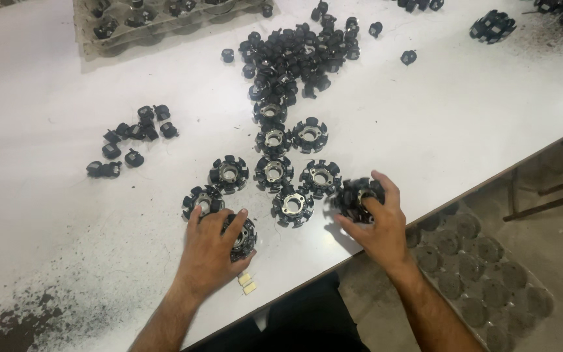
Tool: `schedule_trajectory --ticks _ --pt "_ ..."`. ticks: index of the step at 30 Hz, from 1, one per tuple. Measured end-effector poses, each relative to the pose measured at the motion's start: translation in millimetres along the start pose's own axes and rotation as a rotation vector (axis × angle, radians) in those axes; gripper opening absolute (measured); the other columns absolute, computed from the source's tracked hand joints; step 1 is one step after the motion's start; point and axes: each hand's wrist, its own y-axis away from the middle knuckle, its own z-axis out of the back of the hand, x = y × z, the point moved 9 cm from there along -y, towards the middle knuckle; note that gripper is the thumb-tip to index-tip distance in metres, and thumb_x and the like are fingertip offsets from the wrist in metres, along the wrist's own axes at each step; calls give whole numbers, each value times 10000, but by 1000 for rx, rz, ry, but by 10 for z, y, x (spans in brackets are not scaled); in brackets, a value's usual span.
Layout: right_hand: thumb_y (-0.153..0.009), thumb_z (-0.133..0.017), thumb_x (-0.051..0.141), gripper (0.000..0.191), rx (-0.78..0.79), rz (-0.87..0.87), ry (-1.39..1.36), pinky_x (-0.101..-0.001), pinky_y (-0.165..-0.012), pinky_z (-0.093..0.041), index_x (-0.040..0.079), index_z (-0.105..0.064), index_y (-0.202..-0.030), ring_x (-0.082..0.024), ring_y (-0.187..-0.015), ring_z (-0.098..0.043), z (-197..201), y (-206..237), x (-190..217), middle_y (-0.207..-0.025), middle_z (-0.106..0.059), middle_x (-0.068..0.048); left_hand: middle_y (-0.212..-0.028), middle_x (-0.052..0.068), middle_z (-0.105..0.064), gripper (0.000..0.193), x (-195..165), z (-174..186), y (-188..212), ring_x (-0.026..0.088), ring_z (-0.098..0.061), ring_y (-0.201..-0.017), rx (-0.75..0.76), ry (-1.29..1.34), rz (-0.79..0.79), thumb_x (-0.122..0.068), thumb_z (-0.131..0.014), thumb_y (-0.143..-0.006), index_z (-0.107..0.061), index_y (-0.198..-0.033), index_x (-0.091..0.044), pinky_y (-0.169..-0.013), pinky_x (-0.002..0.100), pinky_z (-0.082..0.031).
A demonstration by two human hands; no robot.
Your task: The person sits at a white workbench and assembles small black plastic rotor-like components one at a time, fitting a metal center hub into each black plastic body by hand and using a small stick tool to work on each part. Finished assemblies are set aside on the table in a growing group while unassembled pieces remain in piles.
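My left hand (211,251) lies over a round black toothed metal part (242,236) near the table's front edge, fingers curled around it. My right hand (376,225) grips another such part (354,197), which looks blurred and lifted slightly off the white table (47,195). Between and beyond my hands several more toothed round parts (275,171) lie flat in loose rows, each with a silver hub in the middle.
A heap of small black pieces (298,55) lies farther back, a smaller cluster (131,140) to the left. A clear tray (158,19) with parts stands at the back left. Two small pale blocks (247,283) rest at the front edge. Below right lies a moulded grey tray (483,280).
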Motion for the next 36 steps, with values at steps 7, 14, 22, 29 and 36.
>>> schedule_trajectory --ticks 7,14,22,29,36 --pt "-753 -908 319 410 223 111 105 -510 -973 -529 -23 -698 -836 -458 -1198 -599 -433 -664 216 -1490 -427 -318 -1358 202 -517 895 -21 64 35 358 -484 -1286 -46 48 -38 -466 -845 -741 -450 -1475 -139 -1195 649 -149" --pt "-777 -840 310 410 378 -126 10 -479 -936 -553 -25 -676 -947 -397 -1079 -664 -503 -684 78 -1566 -382 -283 -1339 203 -509 897 14 69 40 344 -491 -1300 10 49 -67 -446 -836 -766 -411 -1492 -135 -1225 612 -157" --pt "-762 -871 278 396 335 -165 136 -491 -950 -542 -28 -681 -927 -440 -1215 -594 -261 -543 -102 -1554 -356 -292 -1361 241 -470 893 -551 206 -460 407 -470 -1288 -217 282 -153 -476 -839 -775 -414 -1458 -87 -1153 610 -283" --pt "-743 -857 338 407 182 -320 123 -462 -858 -607 30 -709 -965 -416 -1164 -649 214 -159 -558 -1583 -370 -240 -1380 271 -452 843 -1170 -167 -911 426 -476 -1304 -147 267 -328 -308 -850 -793 -425 -1499 -128 -1103 542 -434" --pt "-823 -869 369 508 114 -464 363 -504 -937 -569 -20 -690 -1096 -465 -1250 -597 648 -338 -1340 -1625 -327 -251 -1562 233 -397 778 -1757 -142 -2051 372 -450 -1416 -132 299 -397 -411 -744 -900 -407 -1571 -206 -1223 530 -405"
